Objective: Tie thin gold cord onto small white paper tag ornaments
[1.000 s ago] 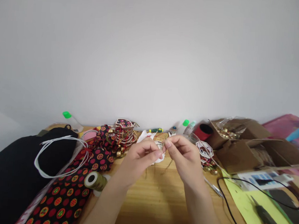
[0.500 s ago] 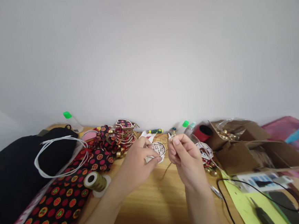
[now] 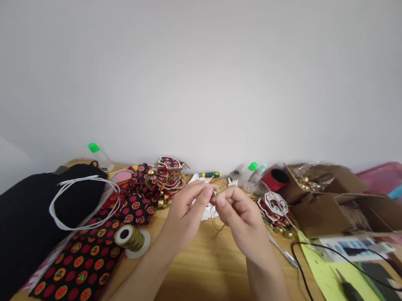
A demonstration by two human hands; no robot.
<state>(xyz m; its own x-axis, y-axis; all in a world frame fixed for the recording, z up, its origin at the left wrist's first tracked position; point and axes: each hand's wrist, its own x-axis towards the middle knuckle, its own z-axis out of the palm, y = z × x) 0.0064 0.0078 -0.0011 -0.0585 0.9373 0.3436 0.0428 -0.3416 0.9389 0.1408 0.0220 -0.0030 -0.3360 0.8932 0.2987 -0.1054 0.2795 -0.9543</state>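
Over the middle of the table my left hand (image 3: 189, 211) and my right hand (image 3: 242, 217) meet, almost fingertip to fingertip. Both are closed in a pinch on a thin olive-brown cord (image 3: 217, 227). Loose strands of it hang down below the fingers. The exact spot where the fingertips grip is small and partly hidden. Behind the hands lies a white paper-like piece (image 3: 210, 213), mostly covered by them. A spool of olive cord (image 3: 130, 238) stands to the left of my left forearm.
Decorated pendants with gold bells (image 3: 168, 178) are heaped at the back left, more pendants (image 3: 276, 205) at the right. Patterned fabric (image 3: 76, 270), a black bag (image 3: 36, 211) and a white cable coil (image 3: 55, 206) lie left. Tweezers (image 3: 283, 250), cardboard boxes (image 3: 324, 218) and a glue gun (image 3: 359, 297) are right.
My hands were apart and have come together, the left moving right and the right moving left. The round printed tag seen between them is now covered. The view has shifted slightly.
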